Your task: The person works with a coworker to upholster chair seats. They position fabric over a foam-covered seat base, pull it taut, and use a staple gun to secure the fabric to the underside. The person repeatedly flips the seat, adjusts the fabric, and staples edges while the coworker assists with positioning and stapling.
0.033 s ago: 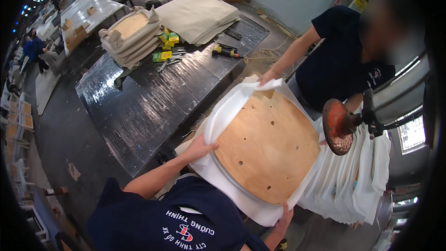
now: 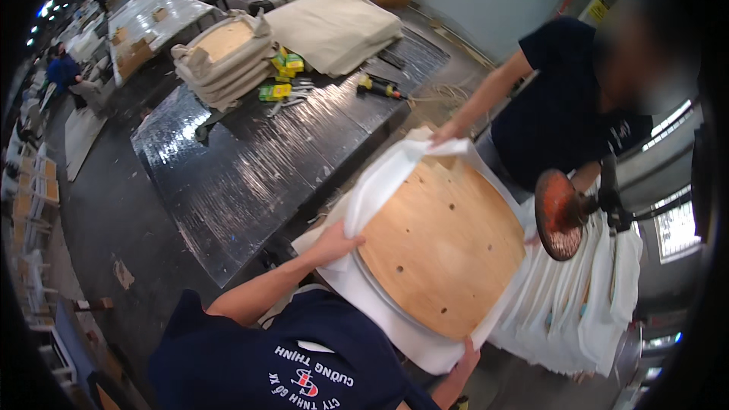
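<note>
A pale wooden panel (image 2: 448,250) with rounded sides and several drilled holes lies over a white padding sheet (image 2: 380,182). My left hand (image 2: 339,245) is closed on the panel's near left edge, thumb on top, with the padding under its fingers. At the near right corner my right hand (image 2: 460,368) grips the edge, and its fingers underneath are hidden. Across from me, a co-worker's hand (image 2: 446,134) holds the turned-up padding at the far corner. That person's other hand (image 2: 533,238) is at the panel's right side, mostly hidden.
A round reddish metal disc (image 2: 560,214) on an arm juts in at the right, above a stack of white padded sheets (image 2: 573,304). To the left, a black-covered table (image 2: 250,182) bears stacked covered panels (image 2: 224,68), folded beige fabric (image 2: 334,30), small boxes (image 2: 275,93) and a yellow-black tool (image 2: 380,88).
The whole view has shifted slightly, so everything sits a little further right and lower. Both my hands keep their grip on the panel.
</note>
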The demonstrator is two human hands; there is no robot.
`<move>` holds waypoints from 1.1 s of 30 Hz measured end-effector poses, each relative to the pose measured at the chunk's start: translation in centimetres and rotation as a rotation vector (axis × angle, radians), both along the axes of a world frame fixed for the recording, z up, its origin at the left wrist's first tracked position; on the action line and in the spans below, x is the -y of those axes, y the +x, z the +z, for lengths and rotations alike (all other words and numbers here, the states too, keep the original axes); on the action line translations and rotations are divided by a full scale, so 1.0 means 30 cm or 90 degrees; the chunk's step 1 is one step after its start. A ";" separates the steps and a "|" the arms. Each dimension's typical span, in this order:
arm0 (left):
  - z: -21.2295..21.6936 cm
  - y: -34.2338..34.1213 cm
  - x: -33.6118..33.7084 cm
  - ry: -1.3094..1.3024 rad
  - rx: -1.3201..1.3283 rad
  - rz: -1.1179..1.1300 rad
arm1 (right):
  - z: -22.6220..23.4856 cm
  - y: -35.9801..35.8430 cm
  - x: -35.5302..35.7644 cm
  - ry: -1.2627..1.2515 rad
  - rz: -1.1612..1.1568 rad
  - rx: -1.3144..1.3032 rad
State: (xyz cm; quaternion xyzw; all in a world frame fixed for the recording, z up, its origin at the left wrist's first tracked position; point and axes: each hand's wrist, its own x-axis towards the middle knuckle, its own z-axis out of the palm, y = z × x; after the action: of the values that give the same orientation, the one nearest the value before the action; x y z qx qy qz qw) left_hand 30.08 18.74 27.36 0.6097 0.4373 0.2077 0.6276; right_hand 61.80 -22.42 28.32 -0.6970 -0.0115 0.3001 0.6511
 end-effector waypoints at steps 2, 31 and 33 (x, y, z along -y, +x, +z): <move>0.025 0.035 -0.022 0.103 -0.140 -0.045 | 0.041 -0.039 -0.053 0.063 -0.014 -0.032; -0.002 0.006 -0.132 -0.185 0.008 -0.002 | -0.070 -0.006 -0.075 0.009 -0.024 0.024; -0.023 -0.006 -0.158 -0.131 -0.044 -0.001 | -0.058 -0.007 -0.120 -0.017 0.010 -0.019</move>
State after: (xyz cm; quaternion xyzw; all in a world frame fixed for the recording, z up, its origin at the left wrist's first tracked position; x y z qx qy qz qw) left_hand 29.89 23.48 26.67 0.5494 0.4771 0.1401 0.6715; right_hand 61.60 -18.82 26.59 -0.7009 -0.0035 0.3158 0.6395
